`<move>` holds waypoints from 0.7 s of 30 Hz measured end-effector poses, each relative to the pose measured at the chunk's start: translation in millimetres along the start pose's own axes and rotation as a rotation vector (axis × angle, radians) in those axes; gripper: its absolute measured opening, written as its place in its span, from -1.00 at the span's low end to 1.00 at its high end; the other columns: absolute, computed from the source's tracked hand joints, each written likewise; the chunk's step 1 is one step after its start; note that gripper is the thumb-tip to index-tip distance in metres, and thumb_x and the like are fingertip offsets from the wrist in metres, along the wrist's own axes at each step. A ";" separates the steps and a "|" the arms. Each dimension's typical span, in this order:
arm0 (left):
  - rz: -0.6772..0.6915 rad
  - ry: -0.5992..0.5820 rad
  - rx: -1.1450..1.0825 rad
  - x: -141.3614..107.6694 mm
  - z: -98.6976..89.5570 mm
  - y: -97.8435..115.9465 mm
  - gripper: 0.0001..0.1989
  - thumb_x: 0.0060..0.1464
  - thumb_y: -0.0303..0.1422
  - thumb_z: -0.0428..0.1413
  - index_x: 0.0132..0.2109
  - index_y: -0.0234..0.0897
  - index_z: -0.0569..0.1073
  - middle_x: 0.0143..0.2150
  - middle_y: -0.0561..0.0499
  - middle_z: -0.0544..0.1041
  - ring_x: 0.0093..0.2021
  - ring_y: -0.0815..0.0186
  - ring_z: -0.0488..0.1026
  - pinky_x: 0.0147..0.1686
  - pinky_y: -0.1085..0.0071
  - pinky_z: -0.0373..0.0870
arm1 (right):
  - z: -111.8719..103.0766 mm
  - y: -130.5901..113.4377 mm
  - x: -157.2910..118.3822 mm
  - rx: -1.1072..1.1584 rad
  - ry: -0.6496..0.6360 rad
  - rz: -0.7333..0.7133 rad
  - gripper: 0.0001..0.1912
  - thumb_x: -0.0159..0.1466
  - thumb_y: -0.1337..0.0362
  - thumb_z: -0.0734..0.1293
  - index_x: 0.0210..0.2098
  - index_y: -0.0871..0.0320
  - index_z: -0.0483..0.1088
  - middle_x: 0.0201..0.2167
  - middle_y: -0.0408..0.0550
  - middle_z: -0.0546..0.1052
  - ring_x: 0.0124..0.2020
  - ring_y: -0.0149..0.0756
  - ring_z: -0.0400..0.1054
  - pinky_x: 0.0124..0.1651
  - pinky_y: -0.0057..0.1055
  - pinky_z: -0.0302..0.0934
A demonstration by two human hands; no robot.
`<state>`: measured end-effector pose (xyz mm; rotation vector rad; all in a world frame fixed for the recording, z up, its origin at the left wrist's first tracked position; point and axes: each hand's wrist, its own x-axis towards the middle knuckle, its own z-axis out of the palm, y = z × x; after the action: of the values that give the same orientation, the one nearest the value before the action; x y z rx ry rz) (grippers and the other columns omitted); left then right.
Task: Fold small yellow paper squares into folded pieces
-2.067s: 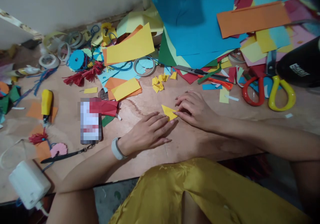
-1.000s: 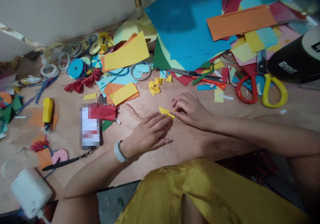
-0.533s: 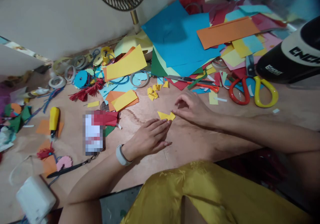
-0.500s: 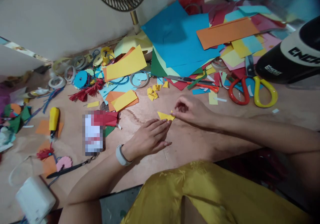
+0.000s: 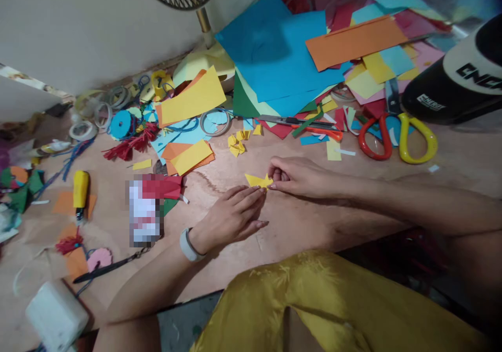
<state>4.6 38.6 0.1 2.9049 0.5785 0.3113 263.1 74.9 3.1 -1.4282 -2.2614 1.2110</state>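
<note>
A small folded piece of yellow paper [image 5: 255, 180] lies on the wooden table, one pointed flap standing up at its right end. My left hand [image 5: 234, 213] rests flat with fingers stretched out, its fingertips pressing the paper's lower edge. From the right, my right hand [image 5: 292, 176] has its fingers curled in, with thumb and fingertips pinching the paper's right end. Just beyond the hands sits a small cluster of folded yellow paper pieces [image 5: 237, 144].
Scissors [image 5: 395, 138] with red and yellow handles lie at right beside a black and white bottle [image 5: 451, 88]. Blue paper sheets [image 5: 270, 54] and a utility knife [image 5: 286, 121] lie behind. Left are yellow and orange strips [image 5: 192, 157], a blurred-out object [image 5: 145, 211] and a yellow-handled tool [image 5: 80, 190].
My right hand's fingers have curled further onto the paper's right end, where a flap now stands up more. My left hand stays pressed on the paper. The view has shifted slightly.
</note>
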 end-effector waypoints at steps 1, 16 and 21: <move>-0.001 -0.001 0.000 0.3 -0.2 0.1 -0.50 0.40 -0.11 0.02 0.24 -0.43 0.41 0.27 -0.18 0.49 0.26 0.09 0.44 0.27 0.14 0.34 | -1.2 -0.3 0.1 0.005 -0.013 0.004 -0.82 0.27 0.27 0.40 -0.19 0.10 0.32 -0.34 -0.13 0.54 -0.37 -0.32 0.39 -0.36 -0.41 0.09; 0.006 0.036 0.004 1.6 -4.3 1.8 -0.51 0.36 -0.07 0.05 0.17 -0.40 0.45 0.16 -0.21 0.53 0.14 0.07 0.47 0.22 0.14 0.34 | -18.0 4.6 1.3 0.040 -0.046 0.009 -0.91 0.21 0.34 0.32 -0.26 0.09 0.38 -0.37 -0.12 0.52 -0.37 -0.29 0.33 -0.38 -0.39 0.04; -0.038 -0.040 -0.007 12.9 -8.7 5.3 -0.33 0.34 0.08 -0.02 0.25 -0.44 0.38 0.09 -0.24 0.53 0.05 0.04 0.47 0.07 0.11 0.38 | -13.9 12.3 5.6 0.080 -0.039 -0.022 -0.87 0.19 0.30 0.36 -0.24 0.08 0.40 -0.39 -0.13 0.54 -0.38 -0.28 0.36 -0.35 -0.38 0.10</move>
<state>16.2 39.9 11.8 2.8821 0.6237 0.2492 276.0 89.3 1.8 -1.3593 -2.2213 1.3182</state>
